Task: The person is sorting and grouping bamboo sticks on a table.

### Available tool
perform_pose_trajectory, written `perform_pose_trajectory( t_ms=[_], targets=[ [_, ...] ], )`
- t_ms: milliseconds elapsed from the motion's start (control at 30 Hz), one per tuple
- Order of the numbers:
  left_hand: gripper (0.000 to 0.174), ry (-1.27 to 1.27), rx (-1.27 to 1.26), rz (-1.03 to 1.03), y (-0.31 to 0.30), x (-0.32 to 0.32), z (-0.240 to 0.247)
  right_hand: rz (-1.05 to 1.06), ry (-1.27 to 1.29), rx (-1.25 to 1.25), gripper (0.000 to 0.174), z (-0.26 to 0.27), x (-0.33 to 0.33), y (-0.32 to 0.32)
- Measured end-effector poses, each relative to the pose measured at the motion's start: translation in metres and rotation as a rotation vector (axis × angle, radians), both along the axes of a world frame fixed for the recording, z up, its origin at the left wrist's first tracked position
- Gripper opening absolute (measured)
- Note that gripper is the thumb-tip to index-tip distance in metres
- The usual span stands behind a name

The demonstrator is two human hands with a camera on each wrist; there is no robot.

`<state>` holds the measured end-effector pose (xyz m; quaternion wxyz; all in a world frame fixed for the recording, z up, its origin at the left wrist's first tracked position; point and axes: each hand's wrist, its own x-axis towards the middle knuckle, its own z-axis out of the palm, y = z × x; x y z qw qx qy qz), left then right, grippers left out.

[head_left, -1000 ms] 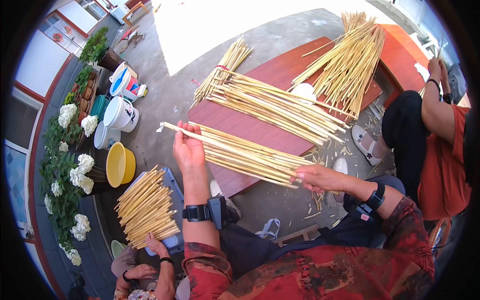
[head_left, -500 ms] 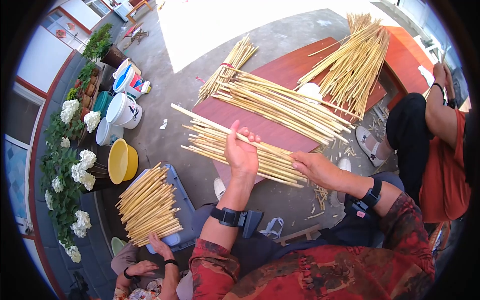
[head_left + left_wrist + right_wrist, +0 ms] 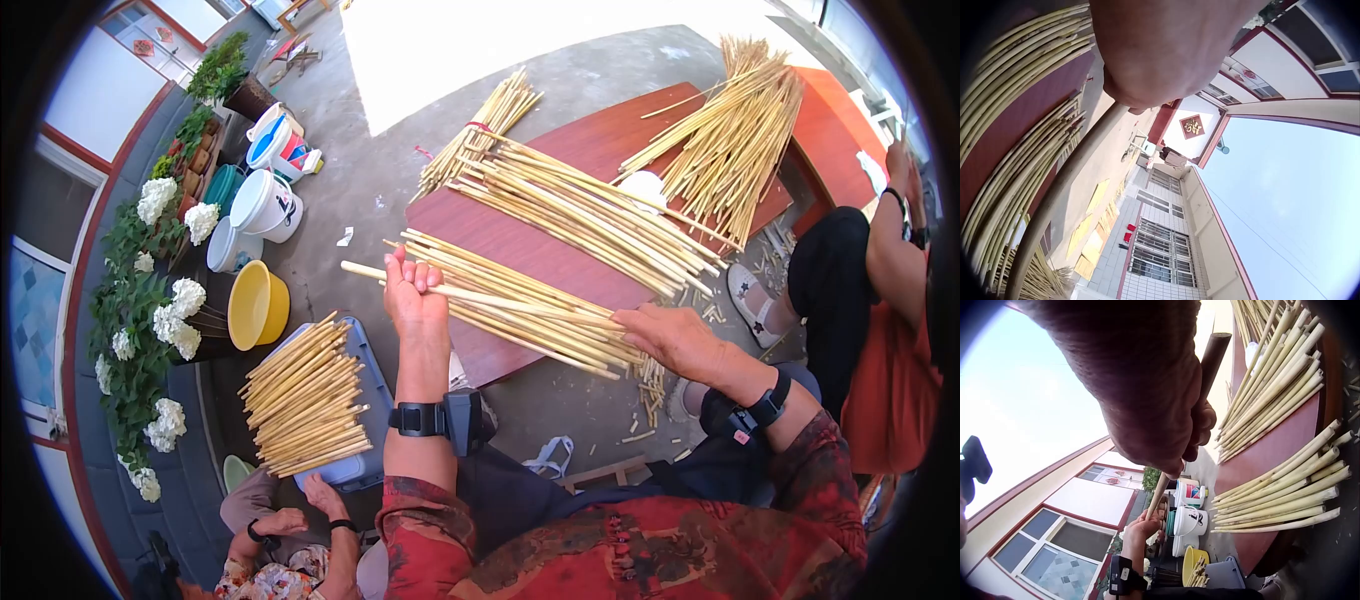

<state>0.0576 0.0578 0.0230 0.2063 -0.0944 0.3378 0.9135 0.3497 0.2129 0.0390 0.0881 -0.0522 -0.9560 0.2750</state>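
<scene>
One pale stalk (image 3: 500, 296) is held between the two hands, above a row of stalks (image 3: 540, 335) at the table's near edge. Near its left end, the left hand (image 3: 418, 310) grips it with curled fingers, palm side up. The right hand (image 3: 680, 345) pinches the other end between thumb and fingers. In the right wrist view the stalk's cut end (image 3: 1219, 341) sticks out past the right hand (image 3: 1194, 428). From the left wrist view, the stalk (image 3: 1063, 181) runs down from the left hand (image 3: 1154, 62), whose fingers are mostly hidden.
The red table (image 3: 480, 222) bears another row of stalks (image 3: 590, 215), a tied bundle (image 3: 480, 135) and a large heap (image 3: 735, 140). At the left are buckets (image 3: 268, 205), a yellow basin (image 3: 258, 305) and a blue tray of stalks (image 3: 375, 400). Two other people sit nearby.
The left hand moved right along the stalk, then back left near its end. The right hand still holds the other end. A white scrap left the stalk's tip and lies on the ground.
</scene>
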Motion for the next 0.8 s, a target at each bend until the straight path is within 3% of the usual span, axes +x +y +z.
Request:
perform_pose_trajectory(
  t_ms=[267,333,400,567,633,767,800],
  targets=[
    [0.029,0.004,0.006,0.081,-0.007,-0.004,-0.012,-0.042,0.051,0.132,0.026,0.001,0.003,0.007],
    [0.027,-0.045,0.059,0.006,0.013,0.021,-0.017,-0.07,0.048,0.178,0.026,0.005,-0.005,0.004],
    [0.022,-0.015,0.082,-0.212,0.031,0.057,-0.025,-0.101,0.05,0.269,0.027,0.006,-0.016,-0.003],
    [0.02,-0.099,0.069,-0.425,0.064,0.13,-0.018,-0.147,0.0,0.289,0.026,-0.002,-0.042,-0.018],
    [0.019,-0.106,0.092,-0.408,0.069,0.126,-0.013,-0.203,0.162,0.177,0.024,-0.006,-0.052,-0.022],
    [0.019,-0.047,0.138,-0.377,0.067,0.112,-0.004,-0.223,0.208,-0.085,0.023,-0.012,-0.068,-0.018],
    [0.019,-0.045,0.14,-0.372,0.066,0.107,-0.004,-0.153,-0.07,-0.291,0.022,-0.003,-0.072,-0.014]
  ],
)
